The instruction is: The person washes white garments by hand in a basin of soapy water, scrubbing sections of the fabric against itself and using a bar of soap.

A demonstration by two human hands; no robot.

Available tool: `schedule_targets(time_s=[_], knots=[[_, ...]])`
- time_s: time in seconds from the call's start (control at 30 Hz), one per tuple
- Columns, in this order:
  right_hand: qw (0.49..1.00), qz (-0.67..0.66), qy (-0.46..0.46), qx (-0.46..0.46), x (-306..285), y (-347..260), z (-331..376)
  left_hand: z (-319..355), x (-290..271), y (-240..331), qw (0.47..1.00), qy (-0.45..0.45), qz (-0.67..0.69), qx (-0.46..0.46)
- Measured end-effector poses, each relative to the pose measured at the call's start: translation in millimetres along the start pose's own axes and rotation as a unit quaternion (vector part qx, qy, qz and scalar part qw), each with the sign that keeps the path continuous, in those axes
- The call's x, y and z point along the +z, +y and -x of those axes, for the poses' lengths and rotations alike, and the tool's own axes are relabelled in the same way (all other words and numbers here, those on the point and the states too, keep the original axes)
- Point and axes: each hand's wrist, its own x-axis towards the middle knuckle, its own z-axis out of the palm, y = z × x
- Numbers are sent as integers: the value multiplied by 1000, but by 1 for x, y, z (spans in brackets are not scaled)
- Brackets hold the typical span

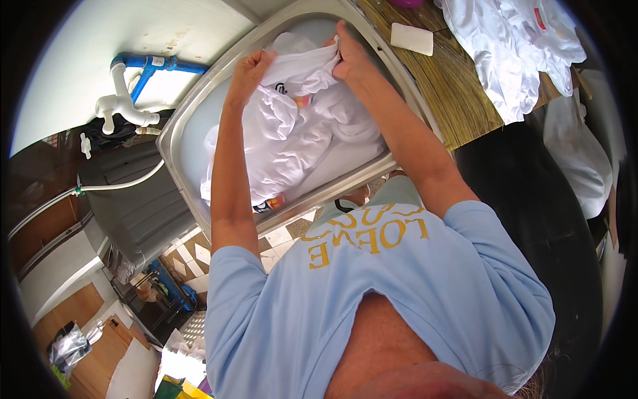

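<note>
A white printed T-shirt lies bunched in a metal sink basin that holds cloudy water. My left hand is closed on one edge of the white cloth near the far side of the basin. Opposite it, my right hand grips the same cloth, and a band of fabric stretches between the two. A dark print and a small coloured patch show on the shirt below my hands. More white cloth rests in the water toward me; I cannot tell whether it is a separate garment.
A white plastic tap on a blue pipe stands left of the basin. On the wooden counter at the right are a pale soap bar and other white garments. A dark grey lid-like panel sits at the left.
</note>
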Motion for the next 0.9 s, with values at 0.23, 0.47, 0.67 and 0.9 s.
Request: schedule_targets(time_s=[0.23,0.47,0.67,0.9], knots=[[998,30,-44,39,3,14,6,12,23,10,938,36,343,23],[948,32,-317,-11,-44,35,-20,9,152,23,929,116,-200,288],[986,141,-79,42,18,42,41,-27,95,15,958,225,-110,139],[981,163,-106,-19,-6,40,7,-33,90,-28,921,245,-142,267]])
